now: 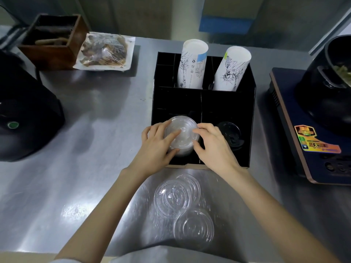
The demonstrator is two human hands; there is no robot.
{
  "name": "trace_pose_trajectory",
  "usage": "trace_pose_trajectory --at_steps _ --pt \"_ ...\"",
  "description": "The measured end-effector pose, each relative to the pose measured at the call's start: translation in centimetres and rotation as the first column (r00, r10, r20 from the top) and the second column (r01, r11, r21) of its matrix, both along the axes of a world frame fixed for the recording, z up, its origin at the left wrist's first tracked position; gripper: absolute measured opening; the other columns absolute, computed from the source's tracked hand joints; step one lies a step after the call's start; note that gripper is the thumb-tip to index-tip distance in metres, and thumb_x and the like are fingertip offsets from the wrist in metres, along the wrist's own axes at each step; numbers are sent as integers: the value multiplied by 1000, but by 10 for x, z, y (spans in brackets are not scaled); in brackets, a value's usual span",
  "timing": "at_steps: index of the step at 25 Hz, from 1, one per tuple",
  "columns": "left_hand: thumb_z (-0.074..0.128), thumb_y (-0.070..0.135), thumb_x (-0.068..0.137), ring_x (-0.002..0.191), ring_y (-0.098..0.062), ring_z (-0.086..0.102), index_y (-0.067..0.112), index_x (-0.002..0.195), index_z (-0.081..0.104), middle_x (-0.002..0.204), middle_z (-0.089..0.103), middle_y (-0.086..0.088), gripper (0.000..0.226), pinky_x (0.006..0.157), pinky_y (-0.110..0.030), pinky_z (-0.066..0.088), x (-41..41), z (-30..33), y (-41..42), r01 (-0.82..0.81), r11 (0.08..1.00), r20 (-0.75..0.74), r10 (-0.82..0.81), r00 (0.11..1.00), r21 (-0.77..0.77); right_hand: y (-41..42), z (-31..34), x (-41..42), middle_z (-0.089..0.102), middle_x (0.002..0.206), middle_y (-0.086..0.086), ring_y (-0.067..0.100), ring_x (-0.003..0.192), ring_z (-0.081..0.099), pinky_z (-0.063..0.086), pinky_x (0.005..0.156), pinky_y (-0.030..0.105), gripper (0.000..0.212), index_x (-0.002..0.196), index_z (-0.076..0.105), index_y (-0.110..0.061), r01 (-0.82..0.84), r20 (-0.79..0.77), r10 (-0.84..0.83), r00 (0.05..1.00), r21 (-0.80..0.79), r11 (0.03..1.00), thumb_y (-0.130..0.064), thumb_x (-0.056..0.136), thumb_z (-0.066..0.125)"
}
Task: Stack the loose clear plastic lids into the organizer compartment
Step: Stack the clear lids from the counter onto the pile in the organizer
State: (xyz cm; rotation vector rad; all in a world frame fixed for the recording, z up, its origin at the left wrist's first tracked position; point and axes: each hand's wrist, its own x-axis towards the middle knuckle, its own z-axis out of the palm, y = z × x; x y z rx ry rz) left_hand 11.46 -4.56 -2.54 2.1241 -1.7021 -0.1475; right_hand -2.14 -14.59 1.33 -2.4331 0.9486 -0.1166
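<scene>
Three loose clear plastic lids [182, 204] wait at the worktop's [95, 114] near edge. My left hand [157, 147] and right hand [212, 147] grip the clear lid stack [181, 133] in the black organizer's [228, 103] front-left compartment; I'd press evenly, keeping rims aligned.

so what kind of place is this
Probably a drink shop or café prep counter: a black organizer holding printed paper cup stacks and clear plastic lids, on a stainless steel counter.
</scene>
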Motion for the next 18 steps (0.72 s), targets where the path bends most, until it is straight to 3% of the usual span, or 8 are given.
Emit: trace_pose_trajectory --at_steps 3,6,10,15,18 --pt "37 28 77 116 -37 40 6 117 55 126 50 -25 49 94 -48 22 -3 -2 2 3 1000 -8 -3 1000 13 4 -1 -3 40 138 4 21 122 39 34 105 34 35 124 47 -9 6 5 -6 1000 7 1000 -15 89 47" --pt "49 13 75 120 -43 40 2 117 54 126 50 -27 44 94 -55 24 -7 -1 3 -1 1000 -12 1 1000 7 8 0 -6 40 139 3 21 122 40 34 105 34 37 126 46 -10 2 13 -2 1000 7 1000 -16 89 48" --pt "43 30 77 119 -42 41 3 121 51 128 49 -25 52 94 -52 26 -7 5 10 -18 1000 -46 17 999 -15 13 4 -14 41 137 4 23 122 42 36 104 35 39 128 43 -12 13 59 -15 998 26 1000 -16 89 49" --pt "39 35 78 109 -22 40 8 120 52 122 54 -16 51 89 -39 27 -17 13 36 -46 991 -123 31 992 -123 30 -1 -30 51 118 6 21 107 54 48 90 40 35 121 49 -13 28 116 -35 993 59 998 -15 87 52" --pt "41 33 81 104 -18 44 12 118 53 117 57 -10 45 85 -36 32 -26 4 58 -61 989 -187 36 982 -131 44 -13 -41 53 114 7 18 106 54 47 92 36 32 119 51 -14 7 71 -16 997 127 992 -14 87 51"
